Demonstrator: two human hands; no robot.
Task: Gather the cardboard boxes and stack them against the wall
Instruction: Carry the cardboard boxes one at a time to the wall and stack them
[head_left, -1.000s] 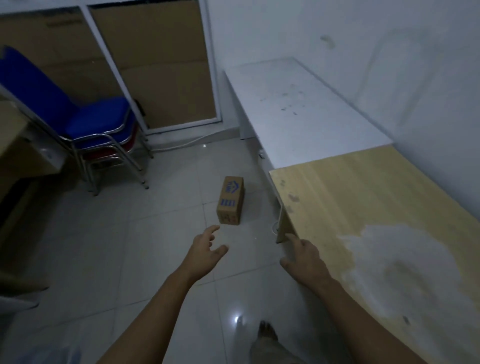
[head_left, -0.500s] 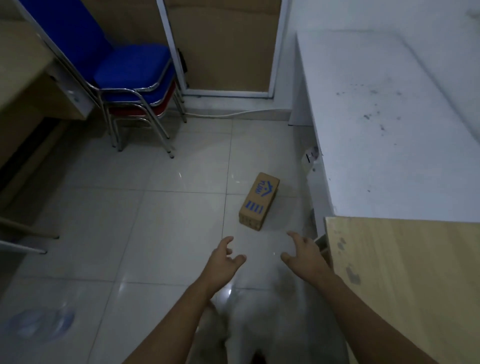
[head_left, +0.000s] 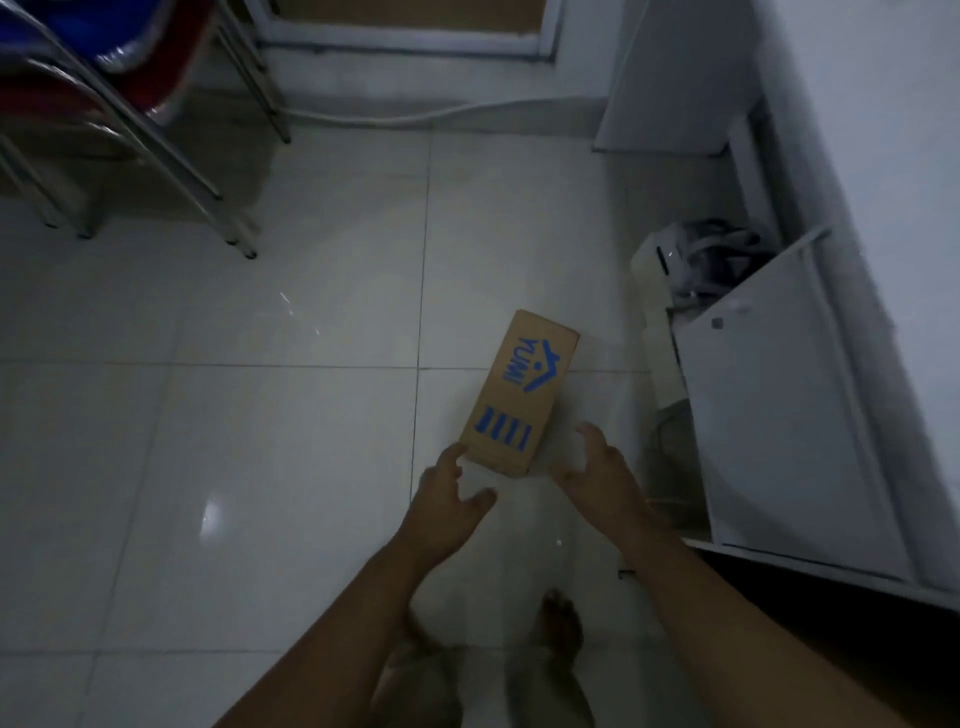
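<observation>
Left hand (head_left: 445, 501) and right hand (head_left: 605, 480) reach down, fingers spread, holding nothing.
The brown cardboard box (head_left: 521, 391), blue-printed, lies just ahead between their fingertips.

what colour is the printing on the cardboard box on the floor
Blue, on plain brown card: a house-shaped logo and a row of bars on the cardboard box. The head view shows it.
</observation>
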